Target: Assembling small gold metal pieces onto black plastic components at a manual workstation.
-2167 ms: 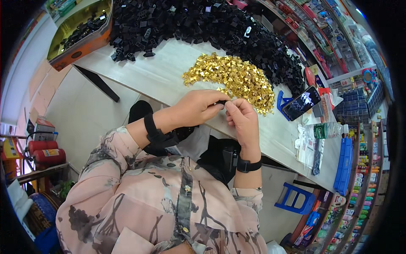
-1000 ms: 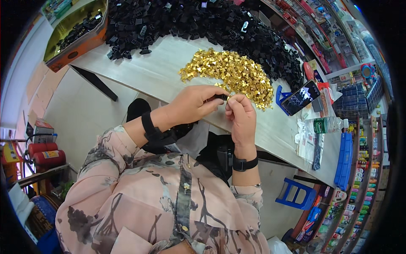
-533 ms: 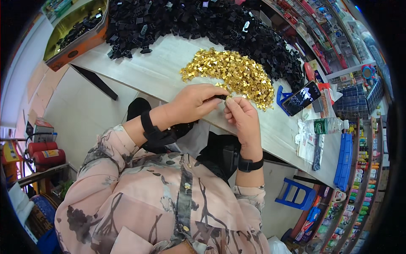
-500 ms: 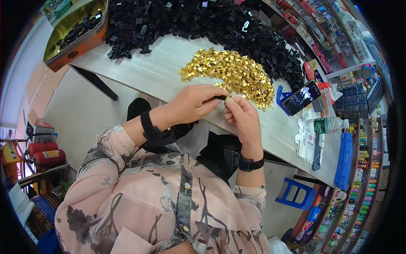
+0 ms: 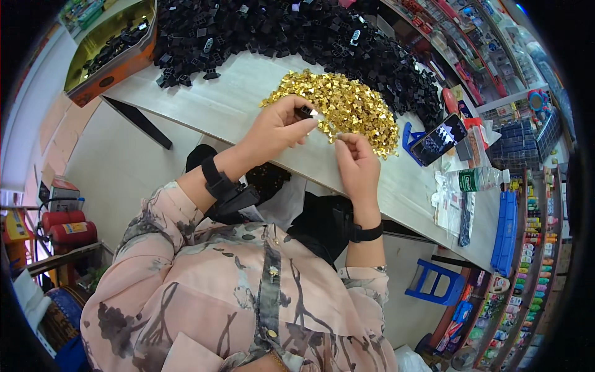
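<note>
My left hand is closed over the near edge of a gold heap. It grips a small black plastic piece, mostly covered by the fingers. My right hand is a short way to the right, its thumb and fingertips pinched together by the heap's near edge. Whatever is between those fingertips is too small to make out. The heap is of small shiny gold pieces, spread on the pale table. Behind it lies a large pile of black plastic pieces.
An orange-sided box with black pieces stands at the far left. To the right are a phone on a blue stand, a water bottle and a blue tray. A blue stool stands below, beside stocked shelves.
My hands have parted. The left has lifted away up and to the left with the black piece; the right has stayed near the heap's edge, its fingertips turned toward the gold pieces.
</note>
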`<state>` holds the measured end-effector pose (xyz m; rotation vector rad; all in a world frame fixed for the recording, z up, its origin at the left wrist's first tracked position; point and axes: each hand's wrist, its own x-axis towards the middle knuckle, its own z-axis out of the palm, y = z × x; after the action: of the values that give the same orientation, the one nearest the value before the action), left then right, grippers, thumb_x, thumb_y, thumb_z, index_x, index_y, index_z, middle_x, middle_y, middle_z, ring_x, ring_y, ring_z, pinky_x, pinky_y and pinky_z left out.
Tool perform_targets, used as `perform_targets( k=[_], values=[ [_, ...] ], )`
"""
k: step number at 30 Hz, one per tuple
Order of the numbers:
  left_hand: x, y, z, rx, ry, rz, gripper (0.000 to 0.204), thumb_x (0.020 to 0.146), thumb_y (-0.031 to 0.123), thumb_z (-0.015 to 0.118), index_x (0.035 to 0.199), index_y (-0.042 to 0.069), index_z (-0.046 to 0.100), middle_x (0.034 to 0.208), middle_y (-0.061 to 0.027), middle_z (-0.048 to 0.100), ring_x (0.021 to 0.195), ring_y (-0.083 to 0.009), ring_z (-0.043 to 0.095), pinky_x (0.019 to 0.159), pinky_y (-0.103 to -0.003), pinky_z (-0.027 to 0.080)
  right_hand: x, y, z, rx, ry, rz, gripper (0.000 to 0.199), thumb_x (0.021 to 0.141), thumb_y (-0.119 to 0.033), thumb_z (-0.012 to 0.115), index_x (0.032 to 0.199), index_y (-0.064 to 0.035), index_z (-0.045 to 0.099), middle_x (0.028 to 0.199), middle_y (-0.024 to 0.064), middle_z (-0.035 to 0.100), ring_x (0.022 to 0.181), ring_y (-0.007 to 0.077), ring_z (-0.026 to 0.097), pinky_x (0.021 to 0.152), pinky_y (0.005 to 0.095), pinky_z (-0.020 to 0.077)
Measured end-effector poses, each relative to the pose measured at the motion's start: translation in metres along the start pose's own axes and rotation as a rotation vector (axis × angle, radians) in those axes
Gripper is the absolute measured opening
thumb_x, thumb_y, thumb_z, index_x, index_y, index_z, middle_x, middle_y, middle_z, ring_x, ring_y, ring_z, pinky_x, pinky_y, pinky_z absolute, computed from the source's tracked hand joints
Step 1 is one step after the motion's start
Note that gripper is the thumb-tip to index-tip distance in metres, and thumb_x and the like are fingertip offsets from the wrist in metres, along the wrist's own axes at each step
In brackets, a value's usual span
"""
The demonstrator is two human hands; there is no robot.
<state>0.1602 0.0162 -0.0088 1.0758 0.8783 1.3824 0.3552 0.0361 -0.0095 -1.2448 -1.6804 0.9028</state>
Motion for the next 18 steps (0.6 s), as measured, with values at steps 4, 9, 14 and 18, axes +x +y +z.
perform_targets(
  k=[4,9,14,18],
  values=[
    [0.001,-0.005,-0.003,0.081,-0.058,0.024,0.025,0.088,0.01,0.061,0.111,0.004,0.054,0.083,0.0,0.059,0.065,-0.0029,0.052,0.054,-0.018,0.041,-0.001,-0.009,0.003,-0.371,0.001,-0.155,0.018,0.083,-0.017,0.067,0.091,-0.0018,0.064,0.076,0.0015,0.059,0.062,0.0066,0.051,0.057,0.0213,0.043],
    [0.001,-0.011,0.005,0.251,-0.049,0.179,0.025,0.086,0.01,0.064,0.107,0.004,0.053,0.08,0.001,0.055,0.063,-0.0019,0.048,0.054,-0.018,0.04,-0.001,-0.01,0.001,-0.389,0.066,-0.065,0.018,0.08,-0.018,0.069,0.088,-0.0022,0.064,0.07,0.0009,0.058,0.061,0.0072,0.052,0.057,0.0221,0.0436],
    [-0.001,-0.014,0.005,0.168,-0.012,0.179,0.023,0.084,0.011,0.064,0.104,0.003,0.056,0.07,0.0009,0.052,0.061,-0.0025,0.046,0.053,-0.02,0.037,0.006,-0.006,0.002,-0.6,0.055,-0.169,0.019,0.081,-0.019,0.069,0.088,-0.0014,0.064,0.066,-0.0002,0.059,0.061,0.0074,0.054,0.057,0.0229,0.0444],
    [-0.005,-0.003,0.006,0.274,-0.111,0.087,0.022,0.087,0.008,0.059,0.108,0.003,0.055,0.08,-0.0004,0.058,0.063,-0.0023,0.049,0.056,-0.019,0.042,0.003,-0.009,-0.002,-0.266,-0.02,0.07,0.018,0.084,-0.017,0.067,0.091,-0.0017,0.062,0.073,0.0004,0.061,0.066,0.0076,0.057,0.059,0.0222,0.0453]
  ],
)
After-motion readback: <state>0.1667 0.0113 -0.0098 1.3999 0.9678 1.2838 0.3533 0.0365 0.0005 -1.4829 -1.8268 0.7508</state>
